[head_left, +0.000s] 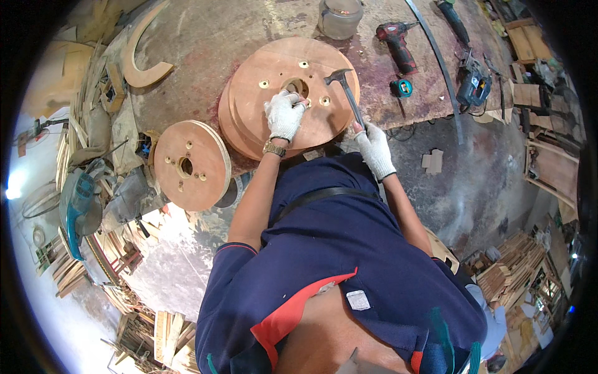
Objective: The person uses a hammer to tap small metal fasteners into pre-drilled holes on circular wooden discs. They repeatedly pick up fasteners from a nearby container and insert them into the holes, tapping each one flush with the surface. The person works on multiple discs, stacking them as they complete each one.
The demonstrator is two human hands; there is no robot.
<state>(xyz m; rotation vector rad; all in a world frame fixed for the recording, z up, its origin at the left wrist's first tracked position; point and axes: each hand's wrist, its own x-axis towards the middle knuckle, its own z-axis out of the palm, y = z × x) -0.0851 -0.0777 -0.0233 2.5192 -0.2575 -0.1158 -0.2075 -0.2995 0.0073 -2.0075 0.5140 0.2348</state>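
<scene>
A large round wooden disc point(249, 62) with a centre hole lies on the bench, on top of another disc point(229, 128). Small metal fittings point(324, 101) sit in holes around its middle. My left hand point(285, 116), in a white knit glove, rests over the disc beside the centre hole. Its fingers are drawn together at the tips; whatever they hold is too small to make out. In my gloved right hand point(375, 151) is a claw hammer point(351, 100), gripped low on the handle, its head raised above the disc's right part.
Left of the stack is a smaller wooden flange point(171, 149). On the bench are a curved wood piece point(132, 62), a jar point(340, 19), a red-black power driver point(397, 47), a tape measure point(402, 88), a metal strip point(436, 56) and a jigsaw point(473, 84). A circular saw point(78, 199) stands left.
</scene>
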